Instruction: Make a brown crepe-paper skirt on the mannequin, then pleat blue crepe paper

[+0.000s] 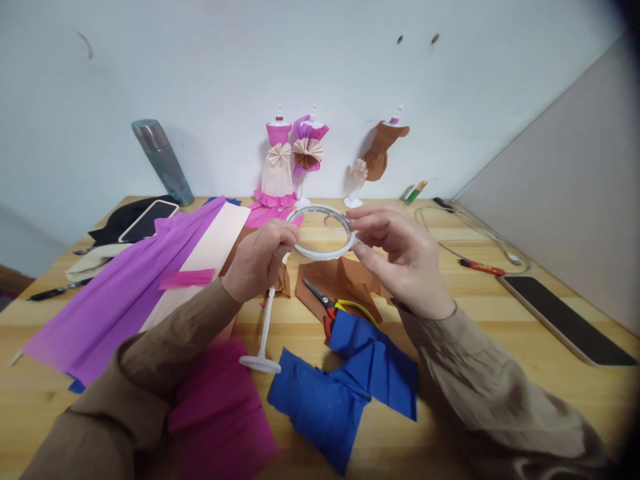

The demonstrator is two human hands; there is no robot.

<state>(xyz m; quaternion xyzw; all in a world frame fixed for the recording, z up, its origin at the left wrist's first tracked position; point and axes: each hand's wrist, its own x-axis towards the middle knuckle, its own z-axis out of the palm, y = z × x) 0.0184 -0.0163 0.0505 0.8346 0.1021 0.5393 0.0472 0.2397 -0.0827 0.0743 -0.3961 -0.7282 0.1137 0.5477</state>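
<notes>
Our left hand [257, 260] covers part of the white stand [267, 327]; we cannot tell its grip. Our right hand [405, 260] pinches the tape roll [321, 255], its print blurred past "for".

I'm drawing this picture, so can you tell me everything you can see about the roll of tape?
The roll of tape is a slim, whitish ring with a wide open middle. Its inner band looks greyish, perhaps cardboard, with small printed letters. It looks oval from here, held up above the wooden table. The left hand is at its left edge; the right hand holds its right edge.
</notes>
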